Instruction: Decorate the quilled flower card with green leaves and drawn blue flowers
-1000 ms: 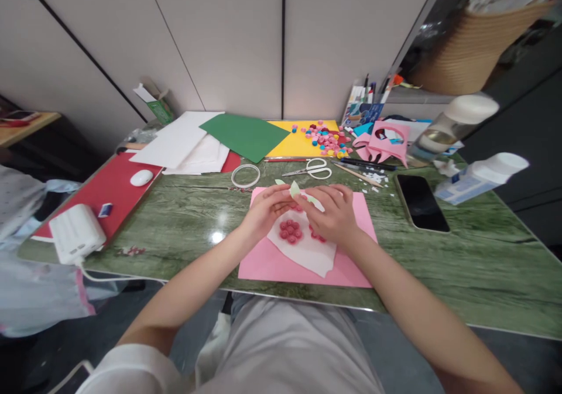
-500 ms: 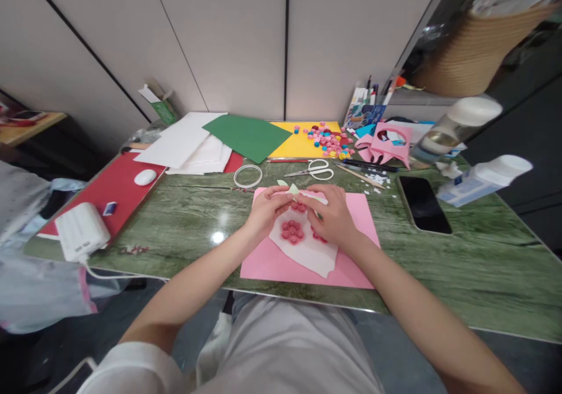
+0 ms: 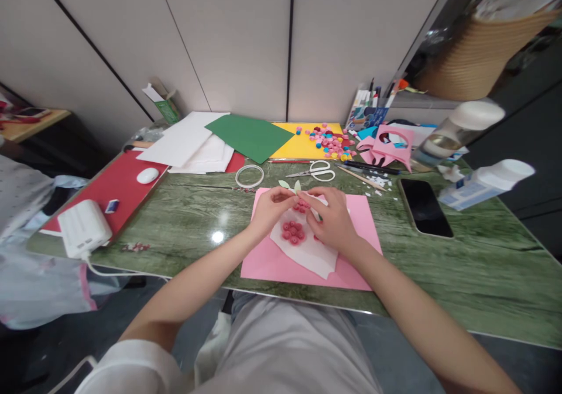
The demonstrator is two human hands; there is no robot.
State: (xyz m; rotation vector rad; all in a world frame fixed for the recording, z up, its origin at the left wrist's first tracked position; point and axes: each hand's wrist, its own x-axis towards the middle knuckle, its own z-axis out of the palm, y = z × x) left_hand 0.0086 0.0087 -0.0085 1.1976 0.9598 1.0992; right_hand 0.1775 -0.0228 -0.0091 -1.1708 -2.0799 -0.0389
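Over the top part of a white paper cutout [image 3: 309, 259], my left hand [image 3: 273, 211] and my right hand [image 3: 332, 218] meet with fingertips pinched at the base of a small pale green paper leaf [image 3: 297, 187]. The leaf stands up between them. Another pale leaf [image 3: 283, 184] shows just left of it. Rolled pink paper coils form a flower [image 3: 293, 232] on the cutout, and more coils [image 3: 301, 206] show below my fingertips. My right hand partly hides a further cluster. Beneath the cutout lies a pink sheet [image 3: 259, 265].
Beyond my hands are white-handled scissors [image 3: 322, 170], a tape roll [image 3: 250, 176] and scattered coloured coils [image 3: 327, 142] on yellow paper. A phone [image 3: 425, 208] and bottles [image 3: 487, 183] stand right. A power bank [image 3: 84, 228] lies left on a red sheet [image 3: 127, 189].
The pale leaf between my fingertips has turned more upright. My fingers have shifted slightly around it, and more of the upper coils show. The whole view has moved a little.
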